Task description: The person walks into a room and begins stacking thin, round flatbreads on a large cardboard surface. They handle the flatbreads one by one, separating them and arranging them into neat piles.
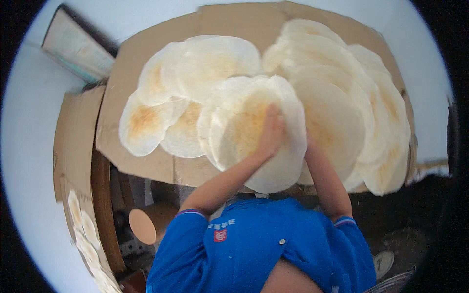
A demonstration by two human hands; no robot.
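Note:
A large, pale round flatbread (293,161) with a browned middle lies uppermost at the near side of the spread, its lower edge overhanging the cardboard. My left hand (272,133) rests on its upper face, fingers pointing away from me and slightly blurred. At the bread's right edge is my right hand (309,144); its fingers are hidden behind that edge, so their grip does not show. Overlapping flatbreads (326,77) fan out to the right. More flatbreads (216,62) overlap on the left, and one smaller browned flatbread (144,121) lies at the far left.
Brown cardboard (238,20) covers the work surface, against a white wall (154,14). A framed panel (78,47) leans at the upper left. Lower left, a second cardboard sheet (78,128) carries more flatbreads (86,241). A round-ended object (142,226) stands below the table edge.

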